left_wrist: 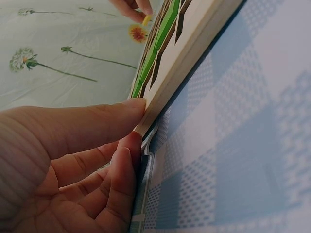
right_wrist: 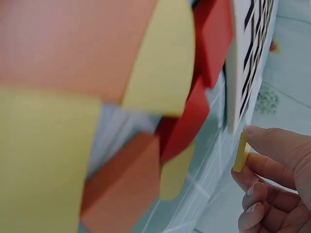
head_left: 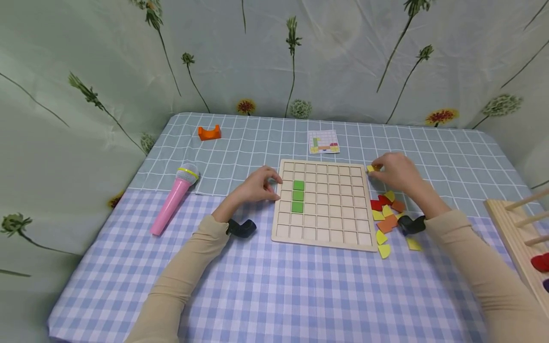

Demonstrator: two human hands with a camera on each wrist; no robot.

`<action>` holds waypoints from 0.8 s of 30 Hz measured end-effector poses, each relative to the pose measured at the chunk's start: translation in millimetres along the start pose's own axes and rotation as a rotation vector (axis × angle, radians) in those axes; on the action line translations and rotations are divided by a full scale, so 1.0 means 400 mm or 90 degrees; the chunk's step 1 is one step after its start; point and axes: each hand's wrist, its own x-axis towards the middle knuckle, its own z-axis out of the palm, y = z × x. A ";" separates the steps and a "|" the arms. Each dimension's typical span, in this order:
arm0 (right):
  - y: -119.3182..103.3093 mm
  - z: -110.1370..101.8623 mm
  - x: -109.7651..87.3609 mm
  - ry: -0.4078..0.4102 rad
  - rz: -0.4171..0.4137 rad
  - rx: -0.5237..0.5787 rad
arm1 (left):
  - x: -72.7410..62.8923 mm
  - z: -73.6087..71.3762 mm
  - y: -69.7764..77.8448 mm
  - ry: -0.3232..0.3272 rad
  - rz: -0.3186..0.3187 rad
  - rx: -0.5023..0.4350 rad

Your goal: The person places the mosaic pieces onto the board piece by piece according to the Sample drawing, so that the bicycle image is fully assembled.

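A square wooden grid board (head_left: 336, 207) lies flat, with three green square tiles (head_left: 298, 196) lined up in one column. My left hand (head_left: 256, 186) holds the board's left edge between thumb and curled fingers. In the left wrist view, the thumb tip (left_wrist: 135, 108) touches the board's side. Beyond the board's upper right side, my right hand (head_left: 396, 172) pinches a small yellow tile (right_wrist: 241, 151) between thumb and index finger. The tile is edge-on in the right wrist view, so its full shape is hidden. Loose yellow, red and orange tiles (head_left: 388, 223) lie beside the board.
A printed pattern card (head_left: 323, 142) lies behind the board. At the left are a pink toy microphone (head_left: 175, 200) and an orange curved piece (head_left: 209, 133). A wooden frame with rods (head_left: 510, 228) stands at the right edge. Patterned cloth (head_left: 274, 62) hangs behind the table.
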 end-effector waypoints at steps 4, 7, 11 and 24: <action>-0.025 -0.001 -0.009 0.005 0.000 0.014 | -0.001 -0.002 0.000 0.001 0.005 -0.005; -0.043 0.004 -0.013 0.006 -0.013 0.026 | 0.000 -0.003 -0.002 0.000 0.005 -0.011; -0.066 0.014 -0.018 0.008 -0.039 0.041 | 0.002 -0.002 -0.005 -0.001 0.004 -0.012; -0.152 0.037 -0.017 0.003 -0.071 0.068 | 0.003 -0.001 -0.003 -0.004 0.001 -0.010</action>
